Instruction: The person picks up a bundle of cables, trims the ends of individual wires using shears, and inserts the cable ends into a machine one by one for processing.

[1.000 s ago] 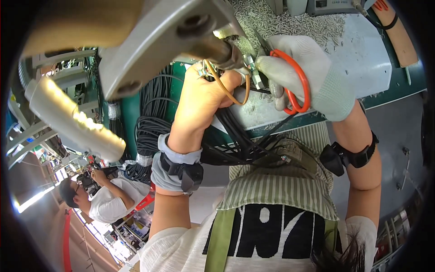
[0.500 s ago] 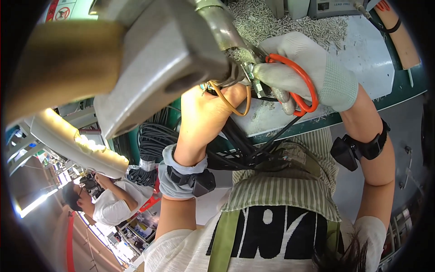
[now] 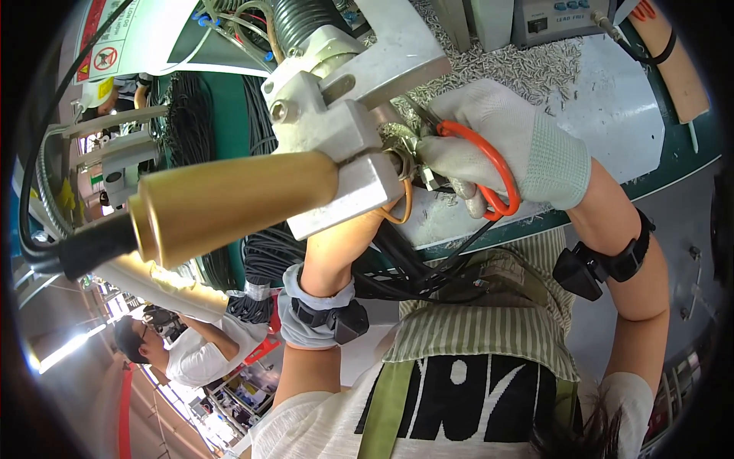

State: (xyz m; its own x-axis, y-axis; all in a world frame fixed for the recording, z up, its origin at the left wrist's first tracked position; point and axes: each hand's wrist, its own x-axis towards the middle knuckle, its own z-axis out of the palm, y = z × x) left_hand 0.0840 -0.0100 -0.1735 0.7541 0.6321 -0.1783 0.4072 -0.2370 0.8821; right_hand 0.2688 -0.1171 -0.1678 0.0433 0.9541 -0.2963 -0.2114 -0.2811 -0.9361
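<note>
My right hand (image 3: 489, 145), in a white knitted glove, is closed round the red loop handle of scissors (image 3: 501, 164); their dark metal end points up and left. Its thumb and fingers are beside a small shiny metal connector (image 3: 430, 180). My bare left hand (image 3: 340, 241) reaches up behind a metal clamp holding a gold-coloured handle (image 3: 237, 203), so its fingers are hidden. An orange ring-shaped loop (image 3: 407, 205) hangs near those hidden fingers. A black cable (image 3: 468, 239) runs from below my right hand toward my lap.
Small metal pieces (image 3: 527, 73) lie heaped on a white board (image 3: 619, 115). Behind stands a grey control box (image 3: 556, 21). Bundled black cables (image 3: 267, 256) lie left of my left arm. At lower left sits another person (image 3: 195, 348) in a white shirt.
The gold handle and clamp now appear lower and sharper, where they loomed large and blurred before. They now cover more of my left hand. My right hand has shifted slightly left, still gripping the scissors.
</note>
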